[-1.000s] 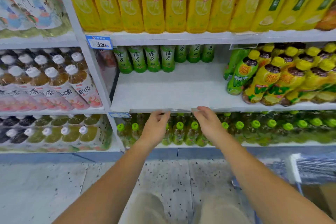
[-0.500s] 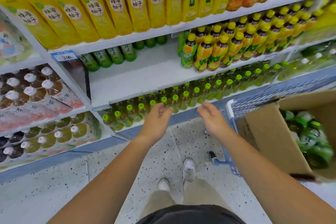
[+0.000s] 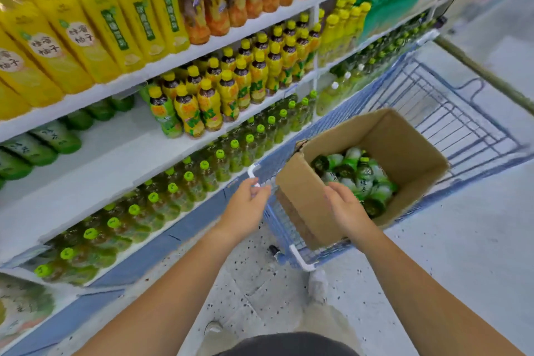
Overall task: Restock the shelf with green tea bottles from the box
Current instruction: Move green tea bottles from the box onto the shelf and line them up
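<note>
An open cardboard box [image 3: 303, 199] sits tilted in a blue wire cart [image 3: 450, 113] and holds several green tea bottles [image 3: 358, 179]. My right hand [image 3: 345, 211] hovers over the box's near edge, fingers loosely curled, holding nothing. Beside the cart's near corner is my left hand [image 3: 245, 206], relaxed and empty. The white middle shelf [image 3: 115, 162] is largely bare, with a few green tea bottles [image 3: 55, 136] lying far back at its left.
Yellow-capped bottles [image 3: 219, 95] fill the right part of the middle shelf. Tall yellow bottles [image 3: 95, 26] stand above, green-capped bottles [image 3: 185, 182] on the lowest shelf. Speckled floor [image 3: 260, 283] lies below; my shoes show near the cart.
My view has swung right from the shelf to the cart. Both hands left the shelf edge and moved down to the right; the right one now hangs over the box.
</note>
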